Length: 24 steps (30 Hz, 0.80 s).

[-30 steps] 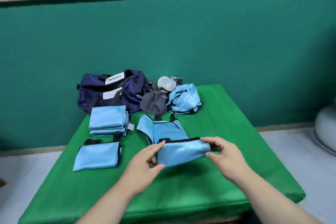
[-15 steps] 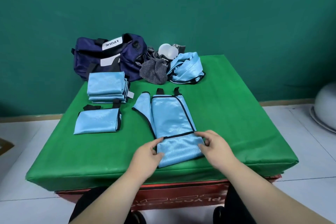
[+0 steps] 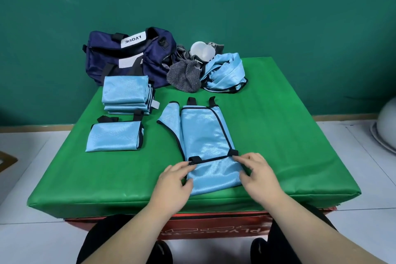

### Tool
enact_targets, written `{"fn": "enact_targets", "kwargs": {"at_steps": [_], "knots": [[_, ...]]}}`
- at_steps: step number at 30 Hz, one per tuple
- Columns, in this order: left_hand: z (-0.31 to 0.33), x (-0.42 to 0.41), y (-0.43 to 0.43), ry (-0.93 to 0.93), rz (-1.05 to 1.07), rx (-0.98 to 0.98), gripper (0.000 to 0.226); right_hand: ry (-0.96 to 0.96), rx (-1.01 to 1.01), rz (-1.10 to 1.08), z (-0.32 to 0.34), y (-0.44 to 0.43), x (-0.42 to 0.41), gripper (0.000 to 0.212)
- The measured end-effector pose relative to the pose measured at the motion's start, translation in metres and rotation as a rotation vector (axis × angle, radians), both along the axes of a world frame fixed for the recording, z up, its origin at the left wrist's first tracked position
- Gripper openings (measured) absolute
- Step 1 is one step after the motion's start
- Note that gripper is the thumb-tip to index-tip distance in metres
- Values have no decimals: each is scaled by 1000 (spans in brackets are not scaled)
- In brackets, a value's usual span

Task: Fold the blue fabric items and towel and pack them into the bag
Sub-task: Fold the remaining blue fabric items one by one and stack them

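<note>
Two corners of blue fabric under hands

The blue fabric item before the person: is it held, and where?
The blue fabric item is pinched at its folded near end: left hand on its left side, right hand on its right.

White label on navy bag: "LVQUE", seen upside down. Second white patch lower on bag: nothing readable. Red box under green pad: pale upside-down letters, only "PL" clear.
</note>
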<state>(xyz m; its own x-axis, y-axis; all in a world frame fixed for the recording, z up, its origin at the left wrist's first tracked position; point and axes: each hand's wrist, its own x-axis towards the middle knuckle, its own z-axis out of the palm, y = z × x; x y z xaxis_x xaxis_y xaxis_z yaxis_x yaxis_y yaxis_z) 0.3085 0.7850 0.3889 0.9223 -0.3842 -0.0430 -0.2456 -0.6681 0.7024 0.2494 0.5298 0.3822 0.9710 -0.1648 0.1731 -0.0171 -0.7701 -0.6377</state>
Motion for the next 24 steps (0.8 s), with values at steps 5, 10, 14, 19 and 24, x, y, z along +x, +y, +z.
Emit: {"fn": "enact_targets", "kwargs": {"at_steps": [5,10,14,19,24], "knots": [[-2,5,1,6,37,30,35,139,5,-46,-2,-1,1,32],[-5,11,0,28,71,-67,25,114,18,-51,3,1,12,21],[-2,20,4,-6,106,-98,23,84,74,-84,4,-2,29,16],[2,39,12,-12,156,-69,21,118,178,-139,2,-9,61,10],[4,64,15,21,168,47,36,143,196,-134,3,-19,100,19]]}}
